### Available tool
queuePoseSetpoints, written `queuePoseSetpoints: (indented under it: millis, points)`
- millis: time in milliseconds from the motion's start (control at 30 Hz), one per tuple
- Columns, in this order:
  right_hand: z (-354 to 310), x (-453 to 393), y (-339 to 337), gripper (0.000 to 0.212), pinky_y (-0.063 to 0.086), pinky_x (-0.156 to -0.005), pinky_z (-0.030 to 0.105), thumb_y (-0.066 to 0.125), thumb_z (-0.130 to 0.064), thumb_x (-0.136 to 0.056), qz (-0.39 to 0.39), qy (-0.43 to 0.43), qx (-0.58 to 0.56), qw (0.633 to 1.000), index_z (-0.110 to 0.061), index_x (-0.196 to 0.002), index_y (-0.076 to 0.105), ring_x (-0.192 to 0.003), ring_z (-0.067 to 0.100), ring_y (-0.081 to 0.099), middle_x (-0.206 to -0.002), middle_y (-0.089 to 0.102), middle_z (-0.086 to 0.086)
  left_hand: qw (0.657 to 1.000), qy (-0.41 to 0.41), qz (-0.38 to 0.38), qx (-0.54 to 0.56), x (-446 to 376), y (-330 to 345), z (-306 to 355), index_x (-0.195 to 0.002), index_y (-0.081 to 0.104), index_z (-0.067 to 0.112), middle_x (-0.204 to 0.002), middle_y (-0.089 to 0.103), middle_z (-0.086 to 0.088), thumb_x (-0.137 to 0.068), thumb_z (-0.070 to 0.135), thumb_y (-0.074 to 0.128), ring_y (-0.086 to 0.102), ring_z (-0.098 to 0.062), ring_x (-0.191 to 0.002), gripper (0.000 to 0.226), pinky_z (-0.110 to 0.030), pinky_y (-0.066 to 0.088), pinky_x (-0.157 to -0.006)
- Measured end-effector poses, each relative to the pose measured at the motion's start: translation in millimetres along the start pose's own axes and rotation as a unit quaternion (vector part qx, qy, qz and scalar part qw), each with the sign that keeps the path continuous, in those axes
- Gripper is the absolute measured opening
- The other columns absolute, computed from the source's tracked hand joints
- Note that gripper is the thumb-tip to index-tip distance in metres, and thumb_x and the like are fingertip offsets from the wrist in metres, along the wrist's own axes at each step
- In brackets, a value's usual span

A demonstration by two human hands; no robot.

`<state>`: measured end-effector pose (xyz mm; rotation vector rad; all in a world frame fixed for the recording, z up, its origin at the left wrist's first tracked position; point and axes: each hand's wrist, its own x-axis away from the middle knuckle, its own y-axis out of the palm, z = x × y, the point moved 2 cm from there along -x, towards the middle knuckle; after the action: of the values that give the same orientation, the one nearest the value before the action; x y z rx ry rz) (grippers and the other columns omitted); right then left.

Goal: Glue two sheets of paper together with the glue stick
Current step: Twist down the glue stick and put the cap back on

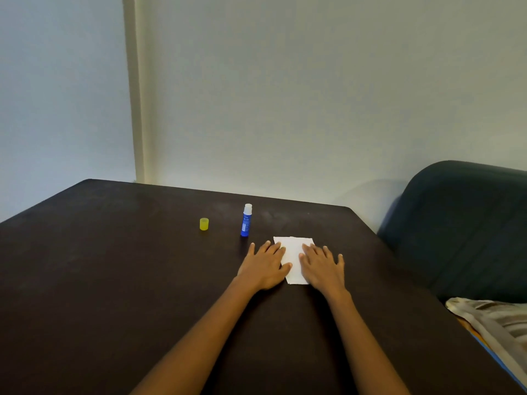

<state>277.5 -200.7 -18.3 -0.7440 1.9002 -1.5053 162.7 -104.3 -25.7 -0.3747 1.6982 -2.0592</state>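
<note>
White paper (293, 253) lies flat on the dark table (128, 280), seemingly one sheet on another, though I cannot tell the layers apart. My left hand (266, 266) presses flat on its left edge with straight fingers. My right hand (322, 266) presses flat on its right side, fingers spread. A blue glue stick (246, 220) stands upright and uncapped just behind and left of the paper, its white tip showing. Its yellow cap (204, 224) sits on the table further left.
A dark green sofa (462, 232) stands against the table's right edge, with a beige cushion or cloth (496, 320) at the lower right. A pale wall runs behind the table.
</note>
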Motion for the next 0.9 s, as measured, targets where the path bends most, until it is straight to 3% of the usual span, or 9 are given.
queuePoseSetpoints:
  millis: [133,200,300,400,500,600,767,900]
  points:
    - [3.9,5.7,-7.6,0.048,0.003,-0.116,0.054,0.022,-0.037,-0.101,0.031,0.034,0.005,0.999,-0.025,-0.146,0.027,-0.146,0.022,0.016,-0.155,0.027,-0.002,0.999,-0.001,0.012,0.035,5.7,-6.5,3.2,-0.147,0.018,0.018,-0.158,0.012,-0.001,-0.098,0.046,0.022,0.010,-0.019,-0.145,0.057,-0.049,0.004,-0.116]
    - [0.4,8.7,-14.8,0.046,0.008,-0.116,0.051,0.027,-0.038,-0.100,0.102,0.035,0.006,0.994,-0.024,-0.143,0.034,-0.144,0.021,0.022,-0.153,0.033,0.000,0.991,-0.010,0.077,0.109,13.4,-14.2,1.2,-0.142,0.032,0.018,-0.155,0.023,-0.001,-0.098,0.043,0.026,0.024,-0.018,-0.141,0.051,-0.046,0.016,-0.115]
    - [-22.6,7.4,-24.3,0.039,0.025,-0.110,0.041,0.043,-0.033,-0.096,0.204,-0.030,-0.055,0.977,-0.021,-0.133,0.048,-0.131,0.022,0.041,-0.138,0.050,0.005,0.956,-0.028,0.215,0.195,28.7,-28.9,-15.9,-0.128,0.047,0.019,-0.137,0.046,-0.001,-0.097,0.036,0.038,0.047,-0.015,-0.122,0.036,-0.034,0.036,-0.100]
    - [-69.1,-3.8,-18.1,0.046,0.033,-0.104,0.038,0.053,-0.029,-0.092,0.131,-0.052,-0.200,0.970,-0.016,-0.135,0.044,-0.129,0.024,0.040,-0.139,0.047,0.007,0.937,-0.059,0.276,0.207,40.8,-46.7,-44.3,-0.124,0.048,0.019,-0.128,0.050,-0.001,-0.094,0.025,0.047,0.052,-0.015,-0.113,0.030,-0.029,0.039,-0.092]
    - [-112.7,-18.5,-1.5,0.062,0.035,-0.104,0.038,0.058,-0.037,-0.089,0.055,-0.019,-0.241,0.969,-0.011,-0.140,0.034,-0.132,0.027,0.037,-0.143,0.039,0.011,0.934,-0.088,0.292,0.187,48.5,-52.9,-72.5,-0.125,0.047,0.019,-0.129,0.049,0.000,-0.093,0.022,0.048,0.052,-0.015,-0.114,0.032,-0.029,0.039,-0.091]
    - [-141.5,-32.6,6.9,0.065,0.037,-0.099,0.038,0.058,-0.049,-0.085,0.075,-0.005,-0.199,0.977,-0.012,-0.135,0.039,-0.125,0.026,0.044,-0.135,0.046,0.009,0.935,-0.094,0.290,0.183,49.9,-46.4,-91.8,-0.125,0.046,0.021,-0.131,0.047,0.003,-0.093,0.024,0.048,0.049,-0.015,-0.119,0.033,-0.028,0.037,-0.093]
    - [-153.8,-41.8,12.8,0.043,0.036,-0.093,0.035,0.049,-0.046,-0.091,0.112,0.008,-0.146,0.983,-0.016,-0.122,0.051,-0.114,0.021,0.049,-0.123,0.056,0.004,0.927,-0.076,0.290,0.224,42.5,-37.8,-97.9,-0.124,0.045,0.025,-0.128,0.047,0.008,-0.093,0.026,0.048,0.052,-0.009,-0.110,0.031,-0.024,0.034,-0.091]
    - [-153.2,-32.3,7.8,0.027,0.034,-0.086,0.033,0.048,-0.039,-0.094,0.173,-0.031,-0.206,0.963,-0.017,-0.106,0.057,-0.098,0.020,0.053,-0.102,0.063,0.002,0.916,-0.060,0.297,0.263,43.4,-38.4,-96.5,-0.127,0.043,0.025,-0.131,0.046,0.009,-0.093,0.026,0.049,0.049,-0.007,-0.115,0.035,-0.026,0.036,-0.094]
